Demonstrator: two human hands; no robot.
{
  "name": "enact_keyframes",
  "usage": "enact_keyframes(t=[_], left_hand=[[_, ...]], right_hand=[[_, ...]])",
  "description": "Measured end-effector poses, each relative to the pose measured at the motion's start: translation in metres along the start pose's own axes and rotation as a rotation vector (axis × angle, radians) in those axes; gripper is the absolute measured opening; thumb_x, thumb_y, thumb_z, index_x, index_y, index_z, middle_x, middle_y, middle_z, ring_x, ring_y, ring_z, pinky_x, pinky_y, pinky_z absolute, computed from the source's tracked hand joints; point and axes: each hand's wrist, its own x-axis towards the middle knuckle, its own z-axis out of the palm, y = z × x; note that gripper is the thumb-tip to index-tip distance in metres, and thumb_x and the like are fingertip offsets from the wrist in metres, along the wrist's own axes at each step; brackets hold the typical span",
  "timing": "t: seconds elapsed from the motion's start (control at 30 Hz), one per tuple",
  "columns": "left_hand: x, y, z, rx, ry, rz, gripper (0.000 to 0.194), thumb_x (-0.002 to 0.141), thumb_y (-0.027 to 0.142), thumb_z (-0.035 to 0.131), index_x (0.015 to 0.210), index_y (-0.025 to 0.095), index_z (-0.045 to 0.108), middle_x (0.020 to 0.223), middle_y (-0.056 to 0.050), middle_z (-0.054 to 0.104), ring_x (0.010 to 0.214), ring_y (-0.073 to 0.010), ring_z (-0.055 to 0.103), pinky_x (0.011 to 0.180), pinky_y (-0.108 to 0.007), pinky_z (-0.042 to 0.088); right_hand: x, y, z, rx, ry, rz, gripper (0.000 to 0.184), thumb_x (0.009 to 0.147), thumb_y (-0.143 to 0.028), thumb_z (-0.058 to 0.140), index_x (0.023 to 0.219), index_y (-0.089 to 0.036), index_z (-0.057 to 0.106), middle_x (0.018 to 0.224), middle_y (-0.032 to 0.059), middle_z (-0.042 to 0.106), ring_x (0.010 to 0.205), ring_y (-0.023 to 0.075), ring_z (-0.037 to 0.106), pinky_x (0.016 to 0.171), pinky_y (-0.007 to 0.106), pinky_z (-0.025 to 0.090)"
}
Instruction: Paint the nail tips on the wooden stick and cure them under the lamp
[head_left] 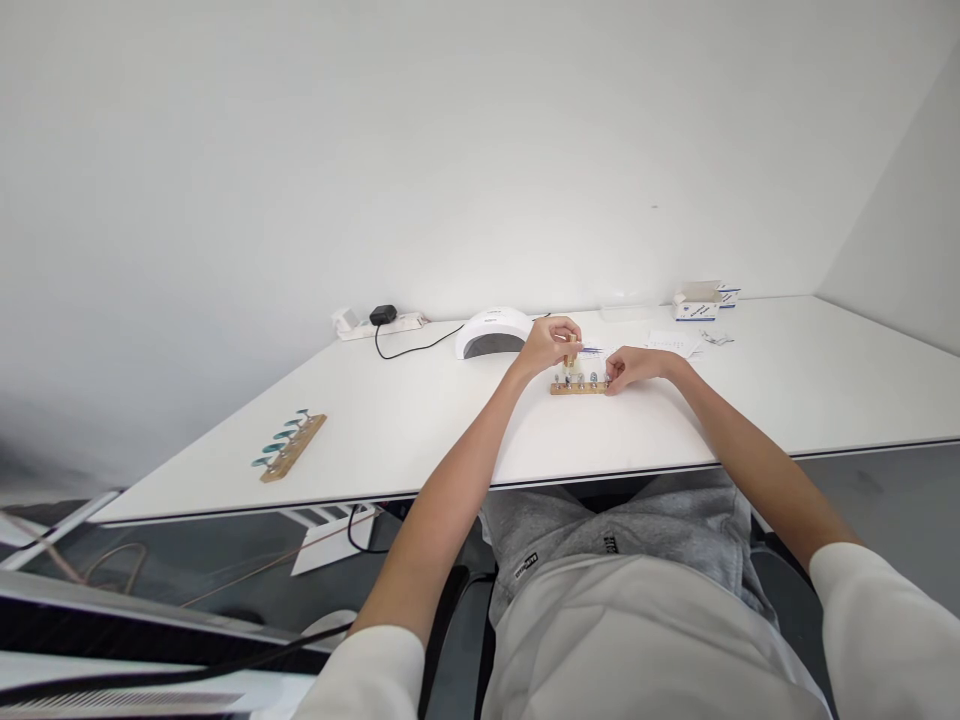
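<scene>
Wooden strip, right of the frame's centre, bears small pegs; the right hand pinches its right end, seemingly for steadiness, while the left hand, apart, grips a gold-coloured piece just beyond.

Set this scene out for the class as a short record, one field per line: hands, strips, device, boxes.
Left hand: pinches a small gold item, too small to identify
Right hand: fingers at the right end of the front strip; grip unclear
Front strip: wooden, bearing small pieces
Left strip: wooden, bearing teal-topped pieces
Device: white, arched, beside the left hand
Boxes: white and blue, back right
</scene>
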Motion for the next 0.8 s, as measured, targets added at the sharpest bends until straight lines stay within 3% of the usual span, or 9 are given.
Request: enact_keyframes(t=[0.33,0.57,0.8], left_hand=[[0.0027,-0.0078,0.0015,0.018,0.203,0.057,0.013,0.063,0.018,0.069,0.071,0.014,0.058,0.057,0.001,0.058,0.039,-0.0051,0.044,0.037,-0.019,0.026],[0.0030,-0.0075,0.0018,0.045,0.198,0.088,0.014,0.062,0.018,0.069,0.069,0.015,0.057,0.058,0.001,0.058,0.047,-0.0074,0.053,0.044,-0.019,0.039],[0.0027,-0.0068,0.0011,0.090,0.124,0.068,0.016,0.062,0.022,0.071,0.069,0.014,0.058,0.056,0.002,0.057,0.049,-0.0083,0.054,0.046,-0.020,0.040]], right_hand=[[0.0010,0.0025,-0.0010,0.019,-0.001,0.009,0.038,0.050,-0.046,0.082,0.067,-0.021,0.060,0.073,0.0002,0.063,0.072,0.0168,0.054,0.066,0.029,0.039],[0.0018,0.0034,-0.0012,0.034,-0.019,-0.003,0.036,0.053,-0.044,0.082,0.068,-0.020,0.059,0.073,0.0002,0.062,0.072,0.0160,0.053,0.066,0.028,0.039],[0.0021,0.0033,-0.0005,0.012,-0.006,-0.003,0.036,0.052,-0.045,0.081,0.069,-0.020,0.060,0.073,0.0000,0.063,0.072,0.0165,0.054,0.067,0.029,0.040]])
